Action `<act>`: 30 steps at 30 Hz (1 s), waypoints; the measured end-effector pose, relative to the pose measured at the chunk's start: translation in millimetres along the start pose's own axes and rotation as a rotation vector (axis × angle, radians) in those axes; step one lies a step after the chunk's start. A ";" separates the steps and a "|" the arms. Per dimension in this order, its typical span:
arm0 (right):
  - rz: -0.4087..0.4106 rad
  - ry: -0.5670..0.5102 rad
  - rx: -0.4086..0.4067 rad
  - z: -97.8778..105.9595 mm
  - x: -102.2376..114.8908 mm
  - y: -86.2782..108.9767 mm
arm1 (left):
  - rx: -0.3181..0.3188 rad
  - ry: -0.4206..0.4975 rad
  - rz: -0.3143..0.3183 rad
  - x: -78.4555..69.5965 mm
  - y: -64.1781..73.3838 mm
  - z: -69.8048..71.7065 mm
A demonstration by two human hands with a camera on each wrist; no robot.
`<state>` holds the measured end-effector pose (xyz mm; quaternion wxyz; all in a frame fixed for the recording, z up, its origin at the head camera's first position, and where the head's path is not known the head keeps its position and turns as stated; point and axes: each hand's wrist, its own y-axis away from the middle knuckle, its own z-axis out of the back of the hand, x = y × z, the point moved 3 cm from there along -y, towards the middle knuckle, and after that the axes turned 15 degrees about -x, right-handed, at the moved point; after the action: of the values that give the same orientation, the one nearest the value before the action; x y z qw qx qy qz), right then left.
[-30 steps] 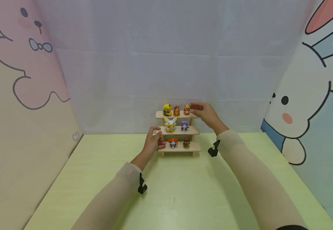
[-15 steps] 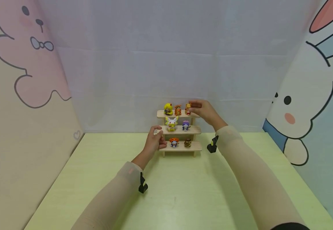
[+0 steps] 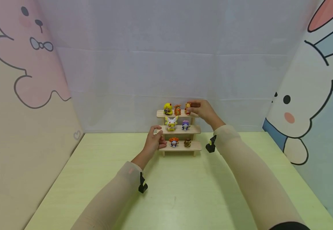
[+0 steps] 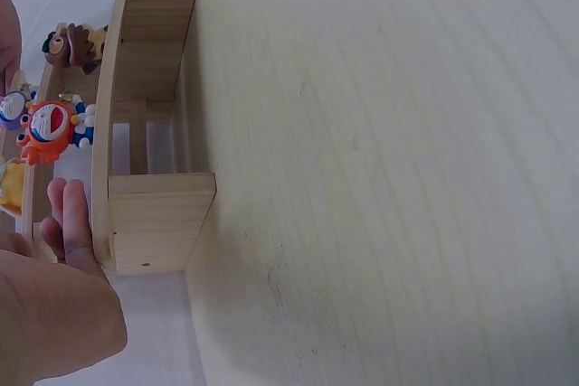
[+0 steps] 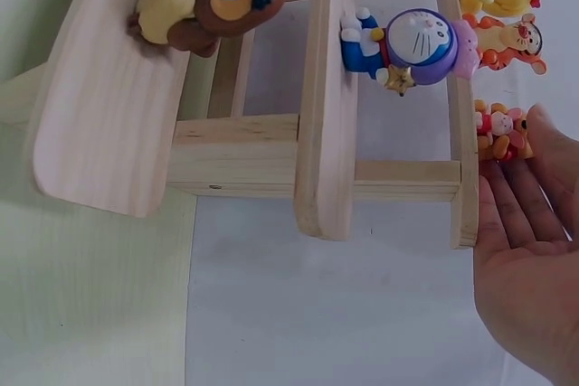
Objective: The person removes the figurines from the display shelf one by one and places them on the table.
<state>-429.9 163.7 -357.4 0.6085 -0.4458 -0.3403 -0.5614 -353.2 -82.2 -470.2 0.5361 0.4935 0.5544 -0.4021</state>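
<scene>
A three-tier wooden display stand [image 3: 195, 146] stands near the back of the table, with small toy figurines on every tier. My left hand [image 3: 154, 140] holds the stand at its left end, index finger and thumb at the middle tier. In the left wrist view two fingers [image 4: 76, 223] reach in over the bottom tier, beside an orange-and-blue cat figurine [image 4: 50, 128]. At the top tier's right end, my right hand [image 3: 205, 111] pinches an orange-and-red bear figurine [image 5: 502, 133]. The right wrist view has the thumb at its head and the other fingers partly behind it.
On the top tier are a yellow-haired figurine [image 3: 168, 109] and a tiger figurine [image 3: 177, 110]. A white-eared yellow figurine [image 3: 171, 124] and a purple-hatted cat [image 3: 185, 125] occupy the middle. An owl figurine [image 5: 213, 2] sits on the bottom tier. A pale wall cloth [image 3: 120, 76] hangs behind.
My right hand has moved slightly left onto the bear figurine, its straight fingers bending in to pinch it. The left hand stays at the stand's left end.
</scene>
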 end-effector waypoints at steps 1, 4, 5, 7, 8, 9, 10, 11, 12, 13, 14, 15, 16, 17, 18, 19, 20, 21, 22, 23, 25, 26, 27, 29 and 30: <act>-0.004 0.001 -0.006 -0.3 0.2 -0.1 | 0.003 -0.002 -0.001 -0.1 0.1 0.3; -0.012 0.009 -0.017 -1.1 0.1 -0.4 | 0.006 -0.005 -0.002 -0.9 0.8 1.0; -0.012 0.014 -0.019 -1.2 0.1 -0.2 | 0.006 -0.006 -0.002 -1.3 1.1 1.0; -0.013 0.019 -0.019 -1.1 0.1 0.0 | 0.003 -0.008 0.000 -1.8 1.4 1.1; -0.013 0.019 -0.020 -0.8 0.2 0.1 | 0.001 -0.009 0.001 -2.2 1.7 1.1; -0.013 0.016 -0.021 -0.2 0.5 0.6 | 0.000 -0.009 0.002 -2.5 1.8 1.2; -0.012 0.012 -0.021 0.5 0.6 1.0 | -0.001 -0.009 0.002 -2.6 1.8 1.2; -0.009 0.008 -0.020 1.2 0.7 1.3 | -0.002 -0.009 0.001 -2.8 1.8 1.2; -0.006 0.005 -0.021 1.8 0.3 1.2 | -0.003 -0.008 0.001 -2.8 1.8 1.3; -0.004 -0.003 -0.020 2.7 0.1 1.4 | -0.004 -0.007 0.000 -2.8 1.7 1.4; -0.001 -0.007 -0.018 3.6 -0.3 1.6 | -0.004 -0.006 -0.001 -2.8 1.7 1.6; 0.002 -0.013 -0.016 4.6 -0.6 1.9 | -0.003 -0.005 -0.001 -2.4 1.3 1.8; 0.004 -0.017 -0.015 5.5 -1.2 2.1 | -0.004 -0.004 -0.002 -2.3 1.1 1.9; 0.005 -0.023 -0.014 6.3 -1.9 2.3 | -0.005 -0.003 -0.002 -2.3 0.9 2.0; 0.008 -0.026 -0.009 7.3 -2.4 3.1 | -0.005 -0.001 -0.001 -2.0 0.6 2.1; 0.011 -0.032 -0.005 8.4 -2.6 4.0 | -0.005 -0.001 0.000 -1.7 0.2 2.3; 0.017 -0.034 -0.001 9.3 -3.1 4.8 | -0.005 -0.001 0.000 -1.4 -0.2 2.5; 0.023 -0.034 0.003 10.2 -3.6 5.5 | -0.004 -0.001 0.001 -1.1 -0.5 2.5; 0.026 -0.036 0.007 11.1 -4.6 5.9 | -0.004 -0.001 0.002 -0.7 -0.8 2.7; 0.030 -0.035 0.010 12.2 -5.4 6.3 | -0.002 -0.001 0.002 -0.2 -1.2 2.7; 0.037 -0.030 0.014 14.8 -7.2 7.0 | 0.000 -0.002 0.002 0.6 -1.7 2.9; 0.040 -0.026 0.015 16.0 -8.4 7.1 | 0.001 -0.001 0.002 0.9 -1.9 2.9; 0.041 -0.024 0.017 17.4 -9.3 7.3 | 0.002 0.000 0.002 1.1 -1.8 2.9; 0.040 -0.024 0.019 20.2 -10.4 8.4 | 0.002 0.003 0.004 1.3 -1.8 2.7; 0.039 -0.023 0.021 21.7 -10.7 9.2 | 0.001 0.005 0.005 1.3 -1.8 2.5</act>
<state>-420.5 187.6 -360.6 0.6200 -0.4523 -0.3444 -0.5408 -354.4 -84.9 -471.9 0.5354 0.4964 0.5543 -0.3996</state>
